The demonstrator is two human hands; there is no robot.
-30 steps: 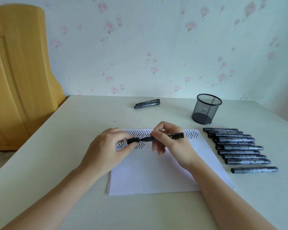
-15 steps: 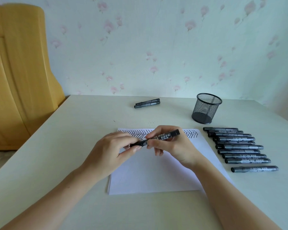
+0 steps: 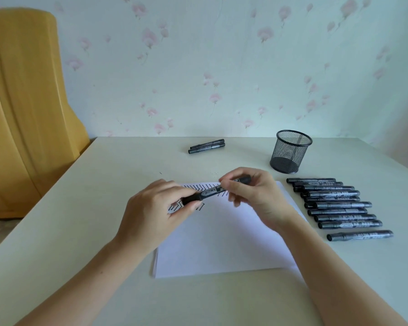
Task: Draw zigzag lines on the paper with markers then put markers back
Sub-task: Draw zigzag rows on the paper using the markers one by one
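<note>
A black marker (image 3: 211, 191) is held slantwise above the white paper (image 3: 224, 241). My left hand (image 3: 156, 210) pinches its lower left end, the cap end. My right hand (image 3: 254, 194) grips the barrel at the upper right. Black zigzag lines (image 3: 199, 186) run along the paper's far edge, partly hidden by both hands. A row of several black markers (image 3: 337, 205) lies on the table right of the paper. Two more markers (image 3: 207, 146) lie near the far edge.
A black mesh pen cup (image 3: 290, 151) stands upright at the far right, behind the marker row. A yellow wooden headboard (image 3: 21, 109) rises left of the table. The flowered wall closes off the table's far side.
Both hands lifted the marker a little and tilted it, right end higher. The left hand's fingers closed on the cap end.
</note>
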